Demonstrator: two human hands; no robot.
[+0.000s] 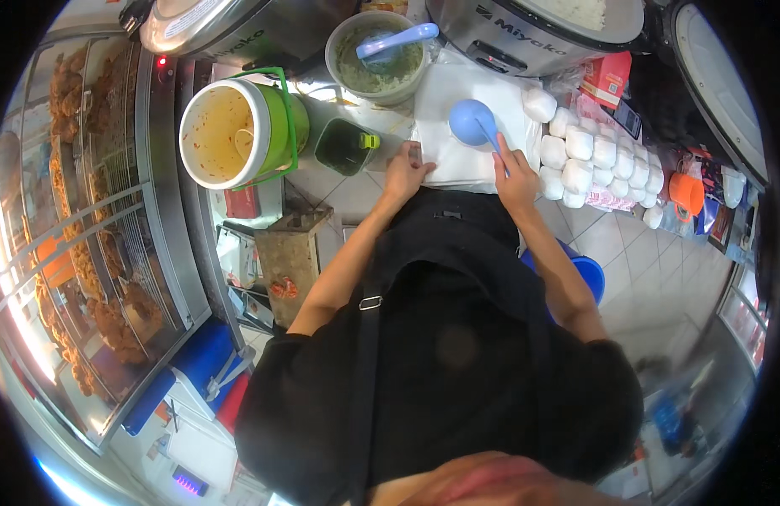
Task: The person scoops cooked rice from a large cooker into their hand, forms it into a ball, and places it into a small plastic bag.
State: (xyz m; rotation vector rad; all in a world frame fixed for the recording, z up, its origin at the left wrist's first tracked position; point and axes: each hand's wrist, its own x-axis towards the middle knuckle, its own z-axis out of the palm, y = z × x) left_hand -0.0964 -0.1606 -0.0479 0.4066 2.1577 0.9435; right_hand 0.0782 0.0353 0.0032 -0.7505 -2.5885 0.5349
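Observation:
A blue plastic rice scoop [471, 121] lies bowl-down over a stack of white wrapping paper [447, 82], and my right hand [516, 180] is closed on its handle. At the stack's left edge, the fingers of my left hand [408, 169] touch the paper near its corner. Just right of the stack sit several rounded white wrapped portions [579, 144], piled in rows. Above the paper stands a rice cooker [516, 38] with white rice [576, 11] in it. A tub [339, 44] holding a pale green mixture and a light blue ladle [396, 40] is at its upper left.
Left of the paper are a dark square container [344, 147] and a green and white cooler jug [263, 136] with orange liquid. A glass display case [156, 253] of fried chicken stands far left. A blue bucket [589, 275] is on the floor at my right; a phone [627, 119] lies behind the portions.

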